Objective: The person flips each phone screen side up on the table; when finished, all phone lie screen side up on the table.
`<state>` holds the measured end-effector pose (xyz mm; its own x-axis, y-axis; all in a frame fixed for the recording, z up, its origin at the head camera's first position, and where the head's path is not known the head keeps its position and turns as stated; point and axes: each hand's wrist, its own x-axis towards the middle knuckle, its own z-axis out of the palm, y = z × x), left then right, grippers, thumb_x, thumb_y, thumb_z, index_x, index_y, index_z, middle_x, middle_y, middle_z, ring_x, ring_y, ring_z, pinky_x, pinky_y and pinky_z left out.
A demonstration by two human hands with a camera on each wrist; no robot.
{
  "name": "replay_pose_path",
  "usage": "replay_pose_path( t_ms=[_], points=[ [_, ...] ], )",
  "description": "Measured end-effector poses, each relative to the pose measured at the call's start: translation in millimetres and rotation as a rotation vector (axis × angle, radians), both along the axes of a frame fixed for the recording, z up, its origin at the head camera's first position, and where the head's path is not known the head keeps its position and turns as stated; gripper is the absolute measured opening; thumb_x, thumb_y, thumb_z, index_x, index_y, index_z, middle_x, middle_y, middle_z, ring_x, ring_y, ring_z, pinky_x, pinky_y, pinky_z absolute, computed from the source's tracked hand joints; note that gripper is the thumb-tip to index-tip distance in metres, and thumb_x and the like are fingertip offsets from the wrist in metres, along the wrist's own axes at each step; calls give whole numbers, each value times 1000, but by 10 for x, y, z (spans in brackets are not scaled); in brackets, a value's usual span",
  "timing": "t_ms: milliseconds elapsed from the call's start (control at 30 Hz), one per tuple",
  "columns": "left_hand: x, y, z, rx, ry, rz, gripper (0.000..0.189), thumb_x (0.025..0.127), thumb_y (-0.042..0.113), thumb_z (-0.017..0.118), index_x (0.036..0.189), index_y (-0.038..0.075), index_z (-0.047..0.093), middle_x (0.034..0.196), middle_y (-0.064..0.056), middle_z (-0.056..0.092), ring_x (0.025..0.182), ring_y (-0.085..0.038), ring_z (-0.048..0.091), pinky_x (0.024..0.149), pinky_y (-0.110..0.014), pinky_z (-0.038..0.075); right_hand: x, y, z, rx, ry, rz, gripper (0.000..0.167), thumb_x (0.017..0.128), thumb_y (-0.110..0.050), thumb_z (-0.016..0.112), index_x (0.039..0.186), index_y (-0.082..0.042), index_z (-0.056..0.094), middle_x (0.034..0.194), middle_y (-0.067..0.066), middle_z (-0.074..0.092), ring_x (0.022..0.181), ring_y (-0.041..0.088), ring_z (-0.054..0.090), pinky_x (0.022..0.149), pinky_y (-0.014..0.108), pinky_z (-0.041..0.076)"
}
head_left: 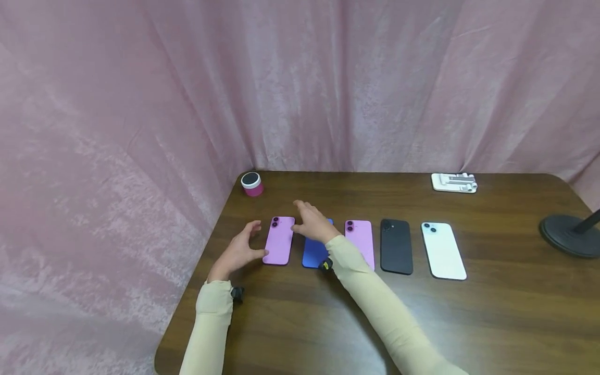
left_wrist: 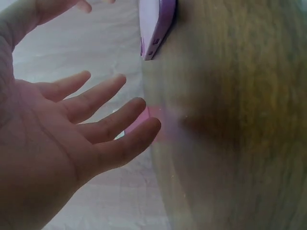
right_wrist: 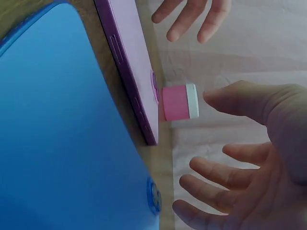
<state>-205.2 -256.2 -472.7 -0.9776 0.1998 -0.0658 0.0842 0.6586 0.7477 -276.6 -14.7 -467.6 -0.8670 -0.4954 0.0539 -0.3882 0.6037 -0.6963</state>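
Pale yellow sleeves [head_left: 213,328]: 2, reaching in over the near part of the table.
Brown table [head_left: 281,333]: wood-grained, with a faint sheen.
Black wrist units [head_left: 237,294]: 2, 1 at each cuff.
Left hand [head_left: 236,254]: grips nothing; fingers spread, thumb at the lower left corner of the leftmost purple phone; whether it touches cannot be told.
Right hand [head_left: 315,223]: grips nothing; fingers extended over the blue phone [head_left: 313,254], thumb near the leftmost purple phone's upper right edge.
Leftmost purple phone [head_left: 279,242]: flat on the table, back up, between the hands; 1st of 5 in a row.
Step in hand, as judged: bringing the hands to that phone's edges. Light, even contact on opposite sides should suit it, fingertips clear of the 2 lenses, right wrist kept high so its unit does not drag the blue phone.
Remaining row, left to right: blue phone, other purple phone [head_left: 360,240], black phone [head_left: 396,247], white phone [head_left: 444,252]; backs up, spaced apart.
Black round base [head_left: 564,238]: near the table's right end.
Pink jar [head_left: 253,190]: white rim, dark top; far left corner.
White folded stand [head_left: 453,183]: lying by the far edge.
Pink curtain [head_left: 300,83]: hanging behind everything.
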Motion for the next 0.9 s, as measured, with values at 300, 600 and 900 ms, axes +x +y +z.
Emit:
replay_pose_path(
  t_ms=[300,600,900],
  points=[
    [26,38,-68,-61,-18,-33,85,81,5,82,152,-3,35,154,-25,41,144,-41,34,115,-55,26,-40,-218,-32,134,-9,-20,72,92,-22,75,151,-2,39,146,23,48,134,41,43,109,59,32],
    [-12,111,-50,-138,-53,-35,85,78,1,82,151,-2,38,154,-21,42,142,-44,34,114,-58,28,-80,-325,-16,236,-36,0,67,91,-22,75,148,-4,46,146,21,50,133,41,45,111,58,31],
    [-16,144,-68,-184,-93,-39,88,74,-2,86,150,0,41,151,-22,45,141,-43,34,112,-59,30,-56,-364,-61,263,-42,23,64,89,-17,77,145,-3,50,143,22,52,130,42,47,107,59,34]
  ],
)
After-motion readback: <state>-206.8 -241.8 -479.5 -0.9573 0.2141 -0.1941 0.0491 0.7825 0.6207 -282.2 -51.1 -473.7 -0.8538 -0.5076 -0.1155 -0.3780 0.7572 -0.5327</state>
